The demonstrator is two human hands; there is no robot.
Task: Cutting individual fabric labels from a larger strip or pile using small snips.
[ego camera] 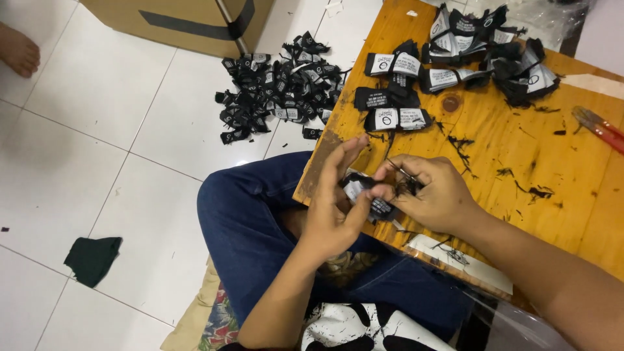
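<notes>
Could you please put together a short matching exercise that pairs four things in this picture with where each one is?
Things:
1. Pile of black labels
2. Red-handled tool
3. Dark green cloth scrap
4. Single black label

Places:
A. Alone on the white floor tiles, lower left
B. Pinched between the left hand and the right hand
C. At the right edge of the wooden table
D. On the floor beside the table, near a cardboard box

Pairs: 1-D, 2-C, 3-A, 4-B
</notes>
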